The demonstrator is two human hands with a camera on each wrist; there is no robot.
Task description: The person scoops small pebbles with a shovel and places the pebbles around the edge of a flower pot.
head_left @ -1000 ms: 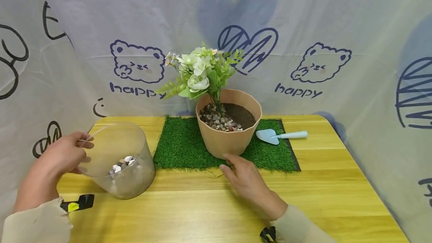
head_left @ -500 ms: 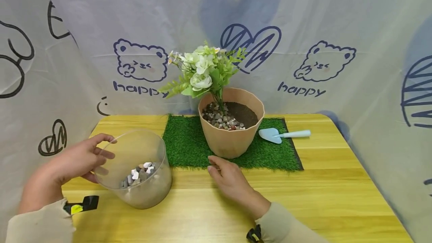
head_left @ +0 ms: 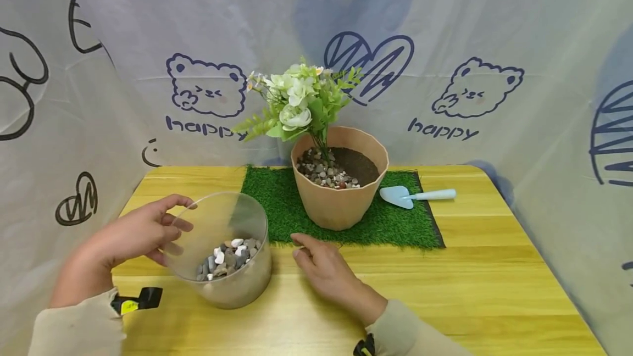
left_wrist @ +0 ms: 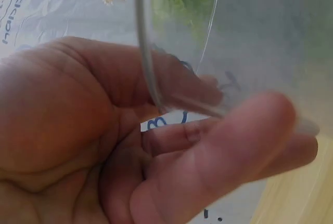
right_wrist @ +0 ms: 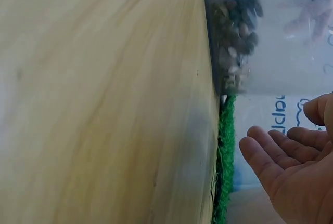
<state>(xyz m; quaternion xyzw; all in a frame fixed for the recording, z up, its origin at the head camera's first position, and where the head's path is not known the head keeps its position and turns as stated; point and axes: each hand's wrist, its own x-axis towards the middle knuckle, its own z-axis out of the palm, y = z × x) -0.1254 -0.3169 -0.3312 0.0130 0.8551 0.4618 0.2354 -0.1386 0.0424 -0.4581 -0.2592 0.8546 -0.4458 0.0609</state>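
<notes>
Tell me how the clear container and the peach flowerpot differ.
The clear container is see-through with a smooth round rim; the peach flowerpot is opaque with an angular one.
The clear container holds stones; the peach flowerpot also holds soil and flowers.
The clear container stands nearer the camera than the peach flowerpot.
Both are open-topped.

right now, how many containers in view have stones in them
2: the clear container at the left hand and the tan pot on the green mat. No others show.
</notes>
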